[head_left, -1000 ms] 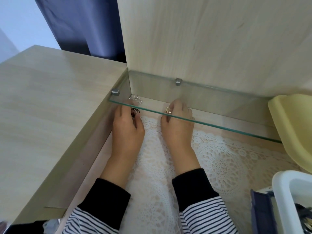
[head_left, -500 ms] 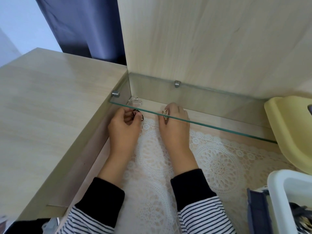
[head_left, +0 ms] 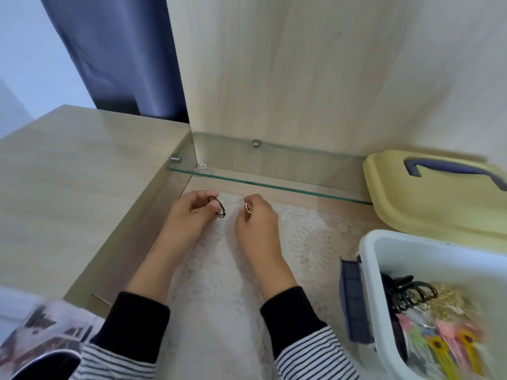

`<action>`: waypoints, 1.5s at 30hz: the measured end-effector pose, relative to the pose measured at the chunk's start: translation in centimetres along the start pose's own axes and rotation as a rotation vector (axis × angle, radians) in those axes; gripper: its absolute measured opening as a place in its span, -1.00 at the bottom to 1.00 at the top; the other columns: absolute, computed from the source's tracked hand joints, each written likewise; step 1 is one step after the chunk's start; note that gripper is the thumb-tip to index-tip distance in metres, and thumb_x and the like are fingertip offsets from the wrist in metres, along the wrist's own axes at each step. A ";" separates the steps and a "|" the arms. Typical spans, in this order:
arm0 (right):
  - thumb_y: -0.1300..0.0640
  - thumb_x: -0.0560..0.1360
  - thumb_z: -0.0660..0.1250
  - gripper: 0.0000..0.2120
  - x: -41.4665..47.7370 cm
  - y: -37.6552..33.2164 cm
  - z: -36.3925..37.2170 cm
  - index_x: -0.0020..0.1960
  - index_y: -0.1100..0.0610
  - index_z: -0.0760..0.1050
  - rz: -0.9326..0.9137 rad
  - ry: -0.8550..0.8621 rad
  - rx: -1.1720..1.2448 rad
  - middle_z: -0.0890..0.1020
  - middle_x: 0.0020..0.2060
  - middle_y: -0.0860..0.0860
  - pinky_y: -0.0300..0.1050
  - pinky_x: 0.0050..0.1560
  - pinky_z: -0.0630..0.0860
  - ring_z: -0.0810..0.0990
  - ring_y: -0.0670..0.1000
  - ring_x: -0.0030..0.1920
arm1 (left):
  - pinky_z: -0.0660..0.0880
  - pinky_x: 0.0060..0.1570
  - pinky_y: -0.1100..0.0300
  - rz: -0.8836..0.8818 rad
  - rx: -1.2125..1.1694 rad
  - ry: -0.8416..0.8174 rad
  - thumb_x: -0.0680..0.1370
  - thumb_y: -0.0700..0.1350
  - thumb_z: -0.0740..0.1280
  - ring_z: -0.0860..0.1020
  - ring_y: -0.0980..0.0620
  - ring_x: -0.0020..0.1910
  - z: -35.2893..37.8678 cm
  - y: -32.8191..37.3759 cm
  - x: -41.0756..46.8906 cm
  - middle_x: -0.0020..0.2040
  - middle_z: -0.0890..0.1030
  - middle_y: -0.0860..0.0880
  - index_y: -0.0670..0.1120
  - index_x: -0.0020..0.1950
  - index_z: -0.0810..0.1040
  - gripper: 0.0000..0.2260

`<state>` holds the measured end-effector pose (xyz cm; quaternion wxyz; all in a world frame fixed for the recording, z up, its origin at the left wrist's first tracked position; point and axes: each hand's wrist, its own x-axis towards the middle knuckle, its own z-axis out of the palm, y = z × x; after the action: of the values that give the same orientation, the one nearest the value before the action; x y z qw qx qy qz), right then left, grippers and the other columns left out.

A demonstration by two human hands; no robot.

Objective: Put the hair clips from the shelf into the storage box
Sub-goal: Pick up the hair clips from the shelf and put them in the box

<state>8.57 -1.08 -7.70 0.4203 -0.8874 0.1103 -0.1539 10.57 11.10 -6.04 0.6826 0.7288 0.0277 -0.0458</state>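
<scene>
The fingers (head_left: 211,205) of the left hand (head_left: 189,218) are pinched narrow on a dark braided clip (head_left: 219,208), which pokes out past the fingertips toward the middle. The fingers (head_left: 251,213) of the right hand (head_left: 258,226) are closed the same way on a small gold clip (head_left: 248,207). Both hands sit side by side, just apart, low over the lace mat (head_left: 315,237) on the surface, in front of and below the glass shelf (head_left: 274,185), and neither touches it. One clear clip (head_left: 203,169) lies on the shelf at its left end; the rest of the glass looks bare. The white storage box (head_left: 369,259) stands open well to the right, with black, gold and coloured clips already inside, and its yellow lid (head_left: 428,198) leans behind it. By my reading the task is well along: two clips are lifted and have yet to travel to the box, and the clear one is left to fetch. Both wrists are straight, palms turned inward and down, forearms running parallel from the striped sleeves (head_left: 310,352) toward the shelf.
</scene>
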 end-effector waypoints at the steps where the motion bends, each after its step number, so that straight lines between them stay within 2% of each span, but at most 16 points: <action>1: 0.29 0.54 0.19 -0.75 -0.6 -0.5 -0.4 0.20 0.21 0.46 0.008 -0.015 -0.012 0.56 0.02 0.13 -0.27 -0.10 0.31 0.51 0.09 0.04 | 0.55 -0.04 0.25 -0.025 -0.055 -0.017 0.59 -0.29 0.27 0.58 0.09 -0.20 0.0 0.1 -0.6 -0.17 0.60 -0.07 -0.05 -0.01 0.54 -0.85; 3: 0.31 0.53 0.17 -0.73 -2.1 -1.8 -1.5 0.21 0.21 0.44 0.017 -0.034 -0.046 0.53 0.06 0.14 -0.21 -0.06 0.36 0.49 0.11 0.06 | 0.59 -0.08 0.17 -0.058 -0.125 -0.021 0.60 -0.28 0.25 0.61 0.03 -0.21 0.1 0.5 -2.4 -0.14 0.60 -0.10 -0.05 0.00 0.53 -0.86; 6: 0.31 0.51 0.17 -0.71 -4.4 -3.8 -3.9 0.23 0.22 0.40 0.000 -0.094 -0.087 0.48 0.11 0.15 -0.08 0.03 0.43 0.47 0.14 0.10 | 0.57 -0.33 0.31 -0.071 -0.191 0.013 0.60 -0.26 0.26 0.64 0.11 -0.34 0.7 0.7 -5.2 -0.14 0.61 -0.11 -0.12 0.11 0.52 -0.87; 9: 0.28 0.53 0.18 -0.72 -6.3 -5.3 -7.4 0.23 0.21 0.39 -0.037 -0.175 -0.116 0.47 0.13 0.15 -0.12 -0.04 0.40 0.49 0.14 0.08 | 0.52 -0.39 0.35 -0.051 -0.225 0.028 0.60 -0.23 0.27 0.60 0.16 -0.41 1.9 1.5 -7.5 -0.14 0.63 -0.10 -0.14 0.18 0.49 -0.83; 11: 0.25 0.54 0.17 -0.74 -7.3 -6.0 -9.9 0.22 0.19 0.39 -0.062 -0.206 -0.131 0.48 0.12 0.14 -0.15 -0.07 0.35 0.48 0.13 0.09 | 0.51 -0.39 0.36 -0.013 -0.245 0.032 0.59 -0.23 0.28 0.59 0.18 -0.41 2.8 2.5 -8.7 -0.17 0.63 -0.08 -0.12 0.15 0.48 -0.86; 14: 0.21 0.54 0.18 -0.74 -8.2 -6.4 -14.1 0.22 0.17 0.41 -0.110 -0.192 -0.163 0.52 0.11 0.12 -0.09 0.05 0.41 0.48 0.12 0.13 | 0.55 -0.29 0.34 0.067 -0.279 -0.007 0.59 -0.20 0.28 0.63 0.13 -0.31 4.3 4.9 -10.0 -0.17 0.65 -0.05 -0.09 0.07 0.51 -0.92; 17: 0.17 0.52 0.24 -0.77 -8.3 -5.7 -19.1 0.17 0.10 0.47 -0.123 -0.160 -0.179 0.58 0.07 0.03 -0.08 0.09 0.46 0.51 0.05 0.09 | 0.56 -0.21 0.33 0.126 -0.288 -0.111 0.57 -0.21 0.30 0.64 0.09 -0.23 6.4 7.5 -11.2 -0.18 0.63 -0.04 -0.06 0.03 0.54 -0.92; 19: 0.14 0.50 0.29 -0.84 -8.0 -4.5 -22.6 0.08 0.04 0.51 -0.114 -0.181 -0.166 0.59 -0.02 -0.04 -0.12 0.03 0.49 0.53 -0.03 -0.01 | 0.57 -0.19 0.31 0.167 -0.249 -0.205 0.55 -0.23 0.32 0.65 0.08 -0.23 8.2 9.0 -12.3 -0.16 0.62 -0.07 -0.07 0.04 0.54 -0.89; 22: 0.08 0.47 0.35 -0.91 -7.0 -2.2 -27.0 -0.02 0.00 0.54 -0.079 -0.260 -0.178 0.60 -0.14 -0.10 -0.21 -0.07 0.49 0.54 -0.12 -0.15 | 0.59 -0.17 0.27 0.183 -0.146 -0.337 0.49 -0.23 0.38 0.68 0.01 -0.22 10.8 10.3 -13.5 -0.13 0.63 -0.09 -0.10 0.07 0.54 -0.83; 26: 0.04 0.43 0.41 -0.90 -5.5 1.7 -31.5 -0.06 -0.04 0.58 -0.042 -0.331 -0.305 0.60 -0.13 -0.13 -0.17 -0.01 0.53 0.58 -0.12 -0.09 | 0.62 -0.14 0.21 0.136 0.054 -0.530 0.46 -0.21 0.43 0.70 -0.02 -0.20 14.8 10.4 -14.0 -0.08 0.64 -0.08 -0.10 0.06 0.57 -0.81; 28: 0.05 0.43 0.43 -0.90 -5.1 3.4 -33.1 -0.05 -0.04 0.60 -0.025 -0.378 -0.368 0.60 -0.15 -0.10 -0.20 -0.05 0.51 0.58 -0.10 -0.08 | 0.62 -0.08 0.18 0.162 0.221 -0.600 0.43 -0.14 0.48 0.69 0.01 -0.19 16.6 10.0 -13.8 -0.10 0.68 0.01 -0.03 0.00 0.62 -0.83; 34: 0.10 0.46 0.38 -0.82 -4.9 6.8 -33.9 0.05 -0.06 0.58 0.011 -0.610 -0.626 0.55 -0.14 -0.17 -0.19 -0.04 0.52 0.54 -0.13 -0.08 | 0.57 -0.11 0.28 0.297 0.653 -0.747 0.42 -0.07 0.51 0.62 0.25 -0.21 20.6 8.5 -13.1 -0.25 0.64 0.21 0.12 -0.16 0.65 -0.90; 36: 0.17 0.47 0.33 -0.80 -4.9 7.8 -33.4 0.06 -0.05 0.54 -0.017 -0.652 -0.735 0.47 -0.20 -0.21 -0.21 -0.09 0.49 0.50 -0.11 -0.09 | 0.55 -0.07 0.28 0.332 0.809 -0.790 0.43 -0.07 0.49 0.60 0.26 -0.16 22.1 7.9 -13.0 -0.24 0.62 0.22 0.13 -0.16 0.65 -0.91; 40: 0.25 0.44 0.31 -0.77 -4.8 9.2 -32.4 -0.01 -0.05 0.50 -0.059 -0.657 -0.843 0.41 -0.23 -0.15 -0.19 -0.23 0.46 0.50 -0.04 -0.15 | 0.57 -0.01 0.13 0.359 0.950 -0.933 0.46 -0.12 0.46 0.61 0.14 -0.12 24.2 7.0 -12.9 -0.12 0.63 0.13 0.13 -0.24 0.58 -0.84; 42: 0.26 0.43 0.30 -0.76 -4.8 9.7 -32.4 -0.02 -0.05 0.52 -0.081 -0.650 -0.858 0.41 -0.23 -0.14 -0.18 -0.23 0.45 0.53 0.00 -0.13 | 0.55 -0.05 0.18 0.406 1.024 -0.993 0.47 -0.12 0.45 0.59 0.18 -0.14 24.6 6.8 -12.6 -0.17 0.61 0.17 0.14 -0.24 0.55 -0.82; 45: 0.24 0.44 0.29 -0.75 -4.9 10.2 -32.4 -0.01 -0.08 0.54 -0.121 -0.676 -0.863 0.46 -0.19 -0.13 -0.16 -0.17 0.46 0.53 0.00 -0.09 | 0.43 -0.22 0.35 0.516 1.104 -1.056 0.45 -0.12 0.44 0.51 0.27 -0.23 24.8 6.6 -12.3 -0.28 0.53 0.25 0.15 -0.24 0.53 -0.82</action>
<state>-8.51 -28.86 2.89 0.0208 -0.9840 -0.0290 0.1747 -1.73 -13.76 0.26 0.1360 0.8266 -0.4943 -0.2323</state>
